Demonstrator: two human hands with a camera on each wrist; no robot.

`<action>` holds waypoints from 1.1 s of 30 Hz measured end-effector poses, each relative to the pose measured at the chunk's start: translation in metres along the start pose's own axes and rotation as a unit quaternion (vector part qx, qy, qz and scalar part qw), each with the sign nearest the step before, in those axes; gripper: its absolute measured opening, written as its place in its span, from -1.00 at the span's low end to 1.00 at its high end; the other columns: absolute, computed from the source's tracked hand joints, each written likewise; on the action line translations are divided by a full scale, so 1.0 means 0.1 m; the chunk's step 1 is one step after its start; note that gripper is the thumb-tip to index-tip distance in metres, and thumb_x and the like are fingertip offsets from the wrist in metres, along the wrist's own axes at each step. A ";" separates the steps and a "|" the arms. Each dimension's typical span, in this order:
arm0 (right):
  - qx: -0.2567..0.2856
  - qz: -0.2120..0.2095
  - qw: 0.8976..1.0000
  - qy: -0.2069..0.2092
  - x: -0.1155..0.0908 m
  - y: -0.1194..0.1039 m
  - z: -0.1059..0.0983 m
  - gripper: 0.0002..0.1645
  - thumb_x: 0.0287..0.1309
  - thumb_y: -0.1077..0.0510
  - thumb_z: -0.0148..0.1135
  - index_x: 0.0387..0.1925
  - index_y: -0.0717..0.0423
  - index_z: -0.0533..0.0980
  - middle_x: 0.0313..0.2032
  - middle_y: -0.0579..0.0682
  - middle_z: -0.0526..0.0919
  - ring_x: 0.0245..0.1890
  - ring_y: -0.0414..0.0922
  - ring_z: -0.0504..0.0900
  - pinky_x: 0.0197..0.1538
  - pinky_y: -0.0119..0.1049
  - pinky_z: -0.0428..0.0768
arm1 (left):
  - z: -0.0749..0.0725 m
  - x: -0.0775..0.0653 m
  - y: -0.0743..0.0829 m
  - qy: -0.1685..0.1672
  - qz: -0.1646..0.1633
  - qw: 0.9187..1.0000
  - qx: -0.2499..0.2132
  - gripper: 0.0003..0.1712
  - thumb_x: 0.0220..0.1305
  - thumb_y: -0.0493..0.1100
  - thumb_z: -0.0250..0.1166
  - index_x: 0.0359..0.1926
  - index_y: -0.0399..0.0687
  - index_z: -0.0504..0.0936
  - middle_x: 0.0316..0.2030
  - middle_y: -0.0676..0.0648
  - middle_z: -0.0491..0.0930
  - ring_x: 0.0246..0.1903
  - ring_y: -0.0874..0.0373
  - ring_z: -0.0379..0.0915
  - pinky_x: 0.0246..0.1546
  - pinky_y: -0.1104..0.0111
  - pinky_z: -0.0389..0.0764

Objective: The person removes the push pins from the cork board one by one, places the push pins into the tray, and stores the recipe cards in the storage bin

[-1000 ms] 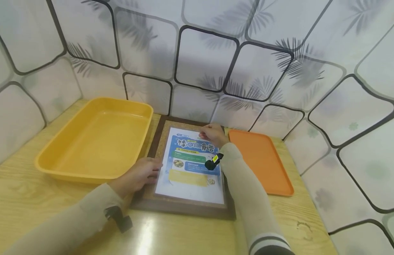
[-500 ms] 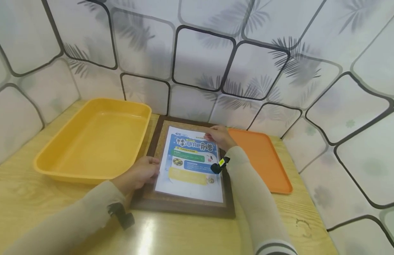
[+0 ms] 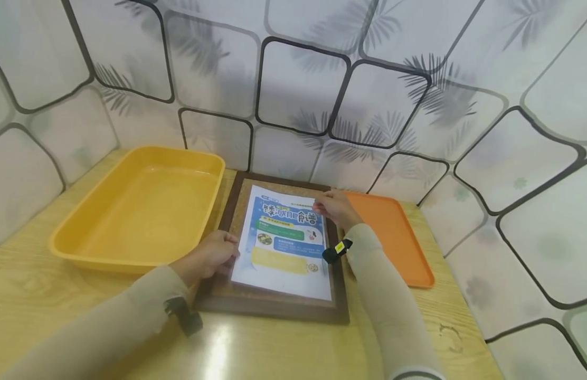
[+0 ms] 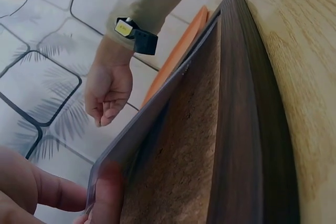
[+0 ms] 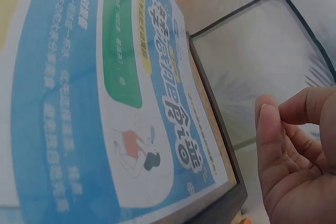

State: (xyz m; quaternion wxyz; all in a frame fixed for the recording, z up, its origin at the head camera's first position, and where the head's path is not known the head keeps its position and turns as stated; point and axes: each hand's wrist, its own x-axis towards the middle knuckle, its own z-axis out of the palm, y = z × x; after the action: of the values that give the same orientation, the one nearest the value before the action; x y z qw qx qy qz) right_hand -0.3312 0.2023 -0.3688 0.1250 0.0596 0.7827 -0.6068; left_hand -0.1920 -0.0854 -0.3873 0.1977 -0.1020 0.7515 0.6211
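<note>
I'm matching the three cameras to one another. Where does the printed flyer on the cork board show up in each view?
Head: flyer at centre, lying on the cork board.
Left wrist: seen edge-on, a thin sheet lifted off the cork, left hand pinching its corner.
Right wrist: fills the left half.
Shared landmark: the board's dark wooden frame.
</note>
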 end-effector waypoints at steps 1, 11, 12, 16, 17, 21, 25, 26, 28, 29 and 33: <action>-0.001 -0.002 1.000 -0.002 -0.01 0.00 -0.02 -0.68 0.35 0.31 0.04 0.07 0.39 0.35 -0.14 0.22 0.54 -0.23 -0.06 0.61 0.06 -0.21 0.58 | 0.00 0.01 0.00 -0.001 0.000 1.000 -0.006 -0.63 0.19 -0.50 0.05 0.05 -0.41 0.32 -0.28 -0.26 0.45 -0.44 0.01 0.48 -0.50 0.20 0.64; -0.012 -0.030 0.999 -0.001 -0.08 0.03 -0.14 -0.60 0.38 0.29 0.02 0.14 0.50 0.36 -0.20 0.16 0.54 -0.30 -0.15 0.60 -0.12 -0.39 0.63 | 0.00 -0.02 0.04 -0.007 0.015 0.999 -0.049 -0.60 0.17 -0.53 0.00 0.06 -0.38 0.28 -0.25 -0.25 0.41 -0.44 0.03 0.46 -0.48 0.20 0.65; -0.012 -0.030 0.999 0.001 -0.08 0.03 -0.16 -0.59 0.38 0.28 0.01 0.14 0.50 0.36 -0.19 0.16 0.54 -0.29 -0.16 0.60 -0.13 -0.41 0.63 | 0.01 -0.03 0.05 -0.007 0.017 0.999 -0.052 -0.61 0.18 -0.53 0.00 0.06 -0.37 0.28 -0.25 -0.25 0.41 -0.44 0.03 0.46 -0.48 0.21 0.65; 0.002 -0.027 1.000 0.010 -0.10 0.04 -0.22 -0.57 0.37 0.29 0.01 0.18 0.49 0.33 -0.24 0.11 0.56 -0.32 -0.19 0.60 -0.17 -0.45 0.62 | 0.00 -0.03 0.09 -0.013 0.022 0.998 -0.053 -0.63 0.23 -0.50 -0.01 0.07 -0.34 0.28 -0.24 -0.24 0.41 -0.42 0.04 0.46 -0.48 0.25 0.64; 0.013 -0.027 1.000 0.011 -0.10 0.04 -0.23 -0.55 0.37 0.30 0.01 0.19 0.50 0.31 -0.27 0.09 0.56 -0.35 -0.20 0.61 -0.19 -0.46 0.63 | 0.00 -0.04 0.10 -0.013 0.024 0.998 -0.054 -0.63 0.24 -0.50 -0.02 0.08 -0.34 0.28 -0.23 -0.24 0.42 -0.42 0.05 0.46 -0.48 0.25 0.64; 0.041 -0.030 0.999 0.012 -0.11 0.05 -0.26 -0.57 0.36 0.32 0.01 0.16 0.53 0.29 -0.39 0.05 0.57 -0.44 -0.23 0.61 -0.25 -0.48 0.63 | -0.01 -0.04 0.14 -0.016 0.030 0.998 -0.057 -0.61 0.27 -0.50 -0.03 0.13 -0.34 0.26 -0.20 -0.25 0.45 -0.42 0.06 0.49 -0.46 0.27 0.65; 0.036 -0.029 0.999 0.024 -0.15 0.04 -0.30 -0.63 0.35 0.32 0.03 0.10 0.51 0.33 -0.40 0.03 0.57 -0.45 -0.23 0.60 -0.27 -0.48 0.63 | -0.03 -0.06 0.16 -0.019 0.033 0.998 -0.059 -0.61 0.28 -0.52 -0.05 0.13 -0.35 0.25 -0.19 -0.26 0.44 -0.42 0.07 0.49 -0.47 0.27 0.65; 0.034 -0.028 0.999 0.028 -0.16 0.03 -0.31 -0.64 0.35 0.31 0.03 0.08 0.50 0.34 -0.40 0.03 0.57 -0.44 -0.23 0.60 -0.27 -0.48 0.63 | -0.03 -0.06 0.17 -0.020 0.034 0.997 -0.059 -0.61 0.28 -0.52 -0.05 0.14 -0.36 0.25 -0.18 -0.26 0.43 -0.42 0.07 0.49 -0.47 0.27 0.65; 0.033 -0.026 0.999 0.031 -0.18 0.03 -0.33 -0.63 0.35 0.32 0.02 0.10 0.49 0.33 -0.40 0.02 0.57 -0.44 -0.23 0.60 -0.27 -0.48 0.63 | -0.04 -0.07 0.18 -0.018 0.032 0.998 -0.058 -0.62 0.30 -0.51 -0.05 0.13 -0.35 0.26 -0.17 -0.26 0.42 -0.42 0.07 0.49 -0.48 0.27 0.65; 0.037 -0.027 0.999 0.029 -0.18 0.03 -0.34 -0.62 0.35 0.32 0.01 0.11 0.50 0.32 -0.41 0.02 0.57 -0.45 -0.24 0.60 -0.27 -0.48 0.63 | -0.05 -0.08 0.19 -0.017 0.031 0.998 -0.056 -0.62 0.31 -0.51 -0.05 0.13 -0.34 0.26 -0.16 -0.26 0.43 -0.42 0.07 0.50 -0.47 0.27 0.65; 0.054 -0.031 0.998 0.025 -0.19 0.04 -0.38 -0.61 0.35 0.33 0.01 0.13 0.52 0.31 -0.47 -0.01 0.59 -0.49 -0.25 0.61 -0.31 -0.50 0.62 | -0.08 -0.09 0.21 -0.014 0.030 0.998 -0.047 -0.63 0.30 -0.51 -0.02 0.12 -0.32 0.29 -0.14 -0.27 0.42 -0.41 0.05 0.51 -0.47 0.26 0.64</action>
State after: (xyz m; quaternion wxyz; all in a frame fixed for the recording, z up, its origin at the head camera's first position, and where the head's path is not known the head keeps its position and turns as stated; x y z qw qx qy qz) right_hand -0.3162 0.2411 -0.3584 0.0833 0.0570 0.7534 -0.6498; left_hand -0.1937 -0.0894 -0.3634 0.1843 -0.0802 0.7214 0.6627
